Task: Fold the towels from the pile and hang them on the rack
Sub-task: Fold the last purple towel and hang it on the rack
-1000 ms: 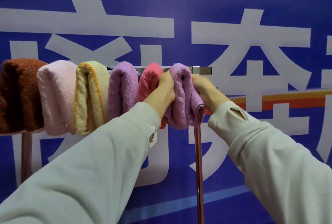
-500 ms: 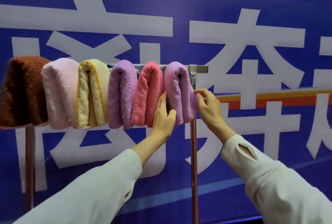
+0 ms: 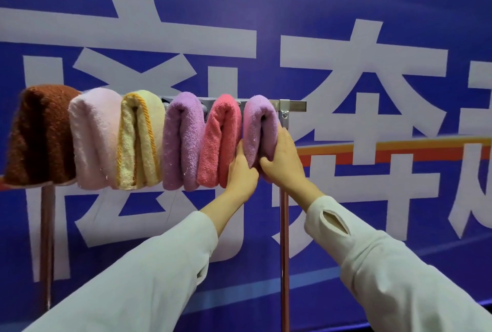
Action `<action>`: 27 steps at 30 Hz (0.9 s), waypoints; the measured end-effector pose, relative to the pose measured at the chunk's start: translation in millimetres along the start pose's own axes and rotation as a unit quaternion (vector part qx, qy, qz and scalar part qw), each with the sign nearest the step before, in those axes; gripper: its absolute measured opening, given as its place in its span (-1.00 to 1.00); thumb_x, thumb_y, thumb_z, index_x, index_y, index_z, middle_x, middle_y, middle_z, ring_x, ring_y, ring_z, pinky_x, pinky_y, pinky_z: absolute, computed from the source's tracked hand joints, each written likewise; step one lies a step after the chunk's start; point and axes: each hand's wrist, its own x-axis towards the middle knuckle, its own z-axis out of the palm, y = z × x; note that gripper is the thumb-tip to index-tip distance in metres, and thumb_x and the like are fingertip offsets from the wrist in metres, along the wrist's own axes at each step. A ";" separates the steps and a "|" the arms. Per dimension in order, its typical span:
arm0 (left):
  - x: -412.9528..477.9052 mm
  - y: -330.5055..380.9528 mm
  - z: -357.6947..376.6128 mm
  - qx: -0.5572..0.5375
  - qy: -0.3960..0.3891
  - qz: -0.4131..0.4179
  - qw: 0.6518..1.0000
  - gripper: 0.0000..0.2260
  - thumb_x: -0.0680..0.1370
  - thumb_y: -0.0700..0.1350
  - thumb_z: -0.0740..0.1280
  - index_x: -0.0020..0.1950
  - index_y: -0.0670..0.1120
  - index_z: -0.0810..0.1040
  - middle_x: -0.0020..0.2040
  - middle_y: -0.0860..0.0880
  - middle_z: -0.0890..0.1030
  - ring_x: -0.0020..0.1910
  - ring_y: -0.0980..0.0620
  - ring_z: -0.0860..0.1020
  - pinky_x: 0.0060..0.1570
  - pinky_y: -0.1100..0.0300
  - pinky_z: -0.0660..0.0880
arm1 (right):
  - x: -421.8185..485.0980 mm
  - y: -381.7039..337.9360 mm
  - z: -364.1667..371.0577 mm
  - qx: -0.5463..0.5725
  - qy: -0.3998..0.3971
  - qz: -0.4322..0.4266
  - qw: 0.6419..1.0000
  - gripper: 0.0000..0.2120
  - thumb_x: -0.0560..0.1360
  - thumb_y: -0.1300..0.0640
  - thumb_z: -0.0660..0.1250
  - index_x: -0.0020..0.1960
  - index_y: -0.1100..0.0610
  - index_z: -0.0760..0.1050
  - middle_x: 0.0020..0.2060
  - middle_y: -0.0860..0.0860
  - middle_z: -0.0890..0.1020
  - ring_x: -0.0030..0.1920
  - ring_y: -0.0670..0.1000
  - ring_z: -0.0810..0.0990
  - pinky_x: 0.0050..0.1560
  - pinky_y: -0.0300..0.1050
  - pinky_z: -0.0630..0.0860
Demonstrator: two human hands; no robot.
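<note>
At the three-o'clock end of the rack (image 3: 292,105), left hand (image 3: 241,169) and right hand (image 3: 282,161) have closed to pinch the last purple towel (image 3: 259,124), likely final tidying.

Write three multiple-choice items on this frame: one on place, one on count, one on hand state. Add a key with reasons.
1. Where on the metal rack bar does the dark brown folded terry towel hang?
A. far left end
B. middle
C. far right end

2. How many folded towels hang on that bar?
A. four
B. six
C. eight

3. What are the left hand and the right hand doing?
A. both hang clear of every towel
B. both hold the lilac folded terry towel at the right end of the row
C. both lift the brown towel

Key:
1 A: the brown towel is the leftmost in the row.
2 B: six separate folds can be counted side by side along the bar.
3 B: one hand is on each side of the lilac towel's lower part, with the thumbs curled onto it.
</note>
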 end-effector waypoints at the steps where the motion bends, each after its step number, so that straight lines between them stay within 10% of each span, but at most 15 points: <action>1: -0.9 -0.4 0.3 0.003 0.001 -0.002 1.000 -0.30 0.48 -0.34 0.24 0.53 0.10 0.12 0.23 -0.13 0.55 0.10 -0.11 0.55 -0.03 0.17 0.51 | -0.9 -1.0 2.0 0.010 -0.006 0.030 1.000 -0.26 0.29 0.07 0.31 0.45 0.12 0.19 0.28 0.12 0.42 0.26 0.14 0.44 0.23 0.15 0.49; 13: -2.2 -13.7 -0.3 -0.072 -0.064 -0.021 0.995 -0.54 0.62 -0.20 0.17 0.42 0.23 0.28 0.02 -0.01 0.57 -0.08 0.08 0.56 -0.26 0.42 0.53 | -19.8 -16.2 7.2 0.118 -0.058 0.082 0.988 -0.55 0.52 0.27 0.18 0.40 0.10 0.31 0.04 0.10 0.60 -0.03 0.11 0.61 0.00 0.02 0.60; 19: -1.4 -15.4 -10.2 0.007 -0.105 0.000 0.994 -0.19 0.48 -0.36 0.21 0.56 0.15 -0.11 0.44 -0.08 0.34 0.28 -0.03 0.42 0.24 0.12 0.43 | -28.2 -14.3 12.7 0.119 -0.111 0.094 0.982 -0.68 0.54 0.35 0.14 0.26 0.19 0.42 -0.09 0.02 0.56 -0.21 -0.12 0.54 -0.21 -0.31 0.46; 27: -2.2 -13.4 -7.1 0.001 -0.133 -0.016 0.991 -0.22 0.52 -0.33 0.16 0.55 0.18 -0.16 0.53 -0.11 0.17 0.45 -0.09 0.26 0.43 0.01 0.25 | -32.4 -7.1 14.6 0.112 -0.155 0.118 0.974 -0.47 0.53 0.36 0.12 0.47 0.08 0.23 0.18 0.07 0.55 0.07 0.00 0.55 0.13 -0.08 0.52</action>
